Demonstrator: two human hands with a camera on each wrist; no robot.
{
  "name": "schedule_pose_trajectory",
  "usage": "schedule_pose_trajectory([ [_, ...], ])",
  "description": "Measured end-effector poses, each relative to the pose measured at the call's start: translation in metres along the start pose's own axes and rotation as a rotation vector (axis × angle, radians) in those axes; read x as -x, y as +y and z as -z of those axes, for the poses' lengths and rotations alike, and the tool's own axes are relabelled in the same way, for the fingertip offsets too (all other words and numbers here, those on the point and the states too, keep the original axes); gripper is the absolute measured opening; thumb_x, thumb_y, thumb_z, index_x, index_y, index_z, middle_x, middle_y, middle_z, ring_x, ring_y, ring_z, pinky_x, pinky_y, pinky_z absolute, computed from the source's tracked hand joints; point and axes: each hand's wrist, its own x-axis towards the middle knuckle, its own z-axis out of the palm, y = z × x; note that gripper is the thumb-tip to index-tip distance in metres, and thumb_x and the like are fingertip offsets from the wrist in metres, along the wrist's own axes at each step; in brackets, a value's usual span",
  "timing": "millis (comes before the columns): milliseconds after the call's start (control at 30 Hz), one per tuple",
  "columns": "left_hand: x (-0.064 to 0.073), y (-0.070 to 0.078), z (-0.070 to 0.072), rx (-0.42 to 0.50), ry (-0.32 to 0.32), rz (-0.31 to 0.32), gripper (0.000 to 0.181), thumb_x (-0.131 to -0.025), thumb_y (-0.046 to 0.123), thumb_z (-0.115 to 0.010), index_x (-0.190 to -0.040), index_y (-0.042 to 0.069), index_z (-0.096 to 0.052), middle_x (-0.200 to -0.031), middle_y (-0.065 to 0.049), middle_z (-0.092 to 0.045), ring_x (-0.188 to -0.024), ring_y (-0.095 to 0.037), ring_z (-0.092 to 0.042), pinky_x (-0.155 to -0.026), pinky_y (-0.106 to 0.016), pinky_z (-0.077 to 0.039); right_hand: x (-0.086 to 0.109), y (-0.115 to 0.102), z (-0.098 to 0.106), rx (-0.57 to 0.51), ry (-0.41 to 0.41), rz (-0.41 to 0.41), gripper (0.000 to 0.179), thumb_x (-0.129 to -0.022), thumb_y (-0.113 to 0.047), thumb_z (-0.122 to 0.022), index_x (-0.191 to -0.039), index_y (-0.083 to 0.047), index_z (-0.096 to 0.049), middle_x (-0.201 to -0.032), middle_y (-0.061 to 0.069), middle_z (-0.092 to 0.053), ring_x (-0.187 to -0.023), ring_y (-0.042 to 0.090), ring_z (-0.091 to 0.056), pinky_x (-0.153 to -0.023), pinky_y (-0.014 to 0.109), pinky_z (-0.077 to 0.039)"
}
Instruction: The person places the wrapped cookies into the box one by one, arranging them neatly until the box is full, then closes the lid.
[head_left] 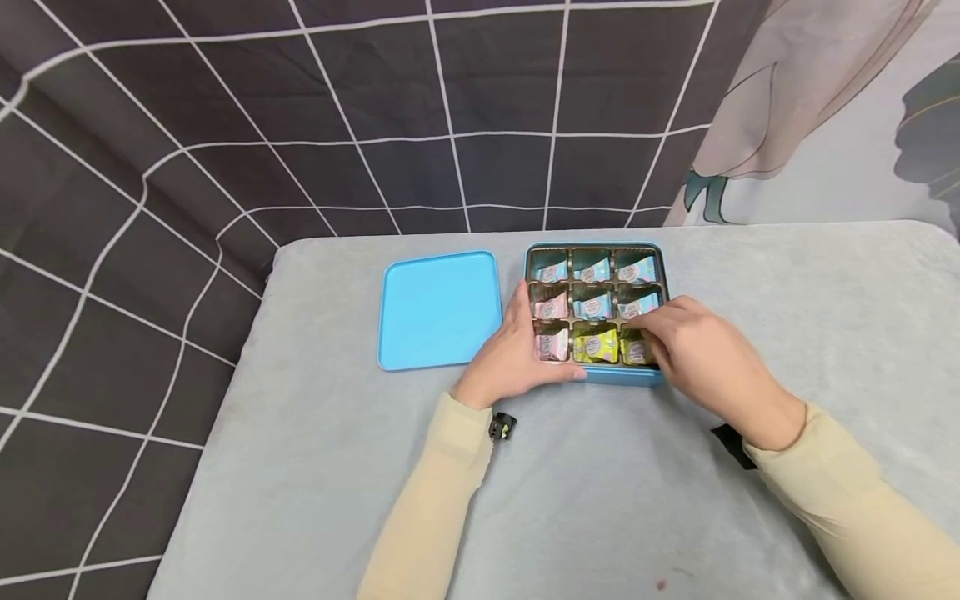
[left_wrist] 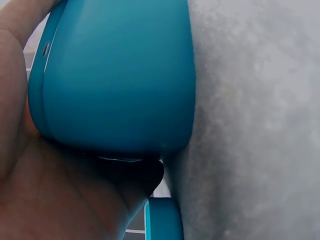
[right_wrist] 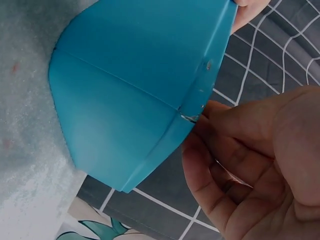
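Observation:
A blue tin box point(head_left: 622, 377) sits on the table with a gold divided tray inside, three rows of three compartments. Wrapped candies lie in them: blue and pink ones behind, a yellow-green candy point(head_left: 596, 346) front middle and another yellow-green candy point(head_left: 636, 351) front right. My left hand point(head_left: 510, 354) grips the tin's left front corner, fingers along the left side, thumb along the front. My right hand point(head_left: 708, 358) reaches over the right front corner, its fingers bent down into the front right compartment at the candy. The right fingertips are hidden below the rim in the right wrist view.
A flat blue lid point(head_left: 440, 310) lies on the grey cloth-covered table point(head_left: 322, 467), left of the tin. Behind the table hangs a dark curtain point(head_left: 502, 100) with white grid lines. A patterned pale curtain point(head_left: 817, 92) hangs at the back right.

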Motion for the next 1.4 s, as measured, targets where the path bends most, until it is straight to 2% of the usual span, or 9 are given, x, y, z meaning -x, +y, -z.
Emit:
schedule_pose_trajectory([
  [300, 0.002, -0.001, 0.006, -0.042, -0.014, 0.012, 0.139, -0.073, 0.072, -0.076, -0.159, 0.013, 0.017, -0.167, -0.004, 0.018, -0.151, -0.014, 0.012, -0.118, -0.045, -0.025, -0.005, -0.008, -0.001, -0.072, 0.056, -0.032, 0.021, -0.087, 0.009, -0.065, -0.102, -0.001, -0.074, -0.094, 0.011, -0.073, -0.091, 0.031, -0.062, -0.082, 0.046, -0.050],
  [533, 0.009, -0.008, 0.021, -0.083, 0.028, 0.014, 0.131, -0.079, 0.073, -0.069, -0.159, 0.013, 0.016, -0.167, -0.005, 0.017, -0.152, -0.016, 0.013, -0.121, -0.044, -0.016, -0.011, -0.018, -0.005, -0.112, 0.066, -0.056, 0.018, -0.091, 0.005, -0.063, -0.107, 0.003, -0.072, -0.103, 0.016, -0.072, -0.099, 0.035, -0.064, -0.089, 0.049, -0.049],
  [700, 0.017, -0.019, 0.038, -0.109, 0.076, 0.034, 0.129, -0.081, 0.071, -0.069, -0.160, 0.014, 0.016, -0.168, -0.006, 0.015, -0.154, -0.020, 0.010, -0.121, -0.045, -0.013, -0.016, -0.030, -0.009, -0.145, 0.042, -0.077, 0.022, -0.093, 0.001, -0.062, -0.114, 0.004, -0.069, -0.110, 0.017, -0.070, -0.105, 0.035, -0.063, -0.091, 0.050, -0.049],
  [900, 0.026, -0.036, 0.066, -0.150, 0.122, 0.065, 0.125, -0.084, 0.069, -0.068, -0.160, 0.011, 0.013, -0.169, -0.009, 0.008, -0.154, -0.023, 0.005, -0.121, -0.046, -0.013, -0.024, -0.046, -0.016, -0.164, 0.022, -0.088, 0.027, -0.093, -0.001, -0.063, -0.119, 0.004, -0.067, -0.116, 0.016, -0.068, -0.112, 0.035, -0.060, -0.096, 0.049, -0.047],
  [1100, 0.033, -0.052, 0.089, -0.145, 0.122, 0.140, 0.123, -0.086, 0.068, -0.066, -0.160, 0.013, 0.015, -0.168, -0.006, 0.009, -0.154, -0.022, 0.004, -0.120, -0.049, -0.016, -0.034, -0.065, -0.025, -0.175, 0.003, -0.082, 0.029, -0.094, -0.003, -0.063, -0.121, 0.007, -0.065, -0.120, 0.020, -0.065, -0.115, 0.038, -0.058, -0.100, 0.048, -0.045],
  [1400, 0.034, -0.086, 0.125, -0.171, 0.105, 0.186, 0.117, -0.092, 0.058, -0.064, -0.158, 0.006, 0.016, -0.167, -0.014, 0.009, -0.154, -0.028, 0.002, -0.121, -0.050, -0.012, -0.043, -0.098, -0.036, -0.257, -0.071, -0.030, 0.034, -0.095, -0.005, -0.067, -0.126, 0.006, -0.064, -0.131, 0.020, -0.061, -0.124, 0.035, -0.055, -0.104, 0.046, -0.044],
])
